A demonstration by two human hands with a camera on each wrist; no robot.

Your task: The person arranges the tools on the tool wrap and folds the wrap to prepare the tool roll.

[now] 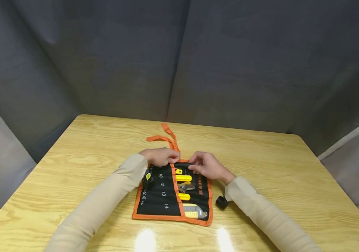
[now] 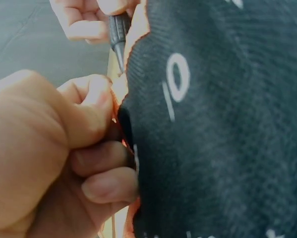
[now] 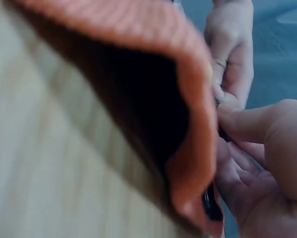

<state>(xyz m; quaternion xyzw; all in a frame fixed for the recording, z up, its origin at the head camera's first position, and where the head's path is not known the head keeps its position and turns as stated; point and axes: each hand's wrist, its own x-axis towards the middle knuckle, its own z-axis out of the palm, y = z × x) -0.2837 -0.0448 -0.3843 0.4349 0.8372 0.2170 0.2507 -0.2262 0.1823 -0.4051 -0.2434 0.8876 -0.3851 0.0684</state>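
Observation:
A black tool roll with orange trim and printed numbers lies unrolled on the table. My left hand pinches the orange pocket edge near the roll's far side. My right hand holds a screwdriver by its ribbed black handle, and its thin shaft points into that pocket edge. Tucked in the pockets are a grey-and-yellow utility knife, an adjustable wrench and several yellow-handled tools. Their lower parts are hidden in the fabric. In the right wrist view, orange trim covers much of the screwdriver.
Orange tie straps trail from the roll's far edge over the wooden table. A small black object is by the right sleeve, and another with a yellow-green mark by the left. Dark curtains hang behind the table.

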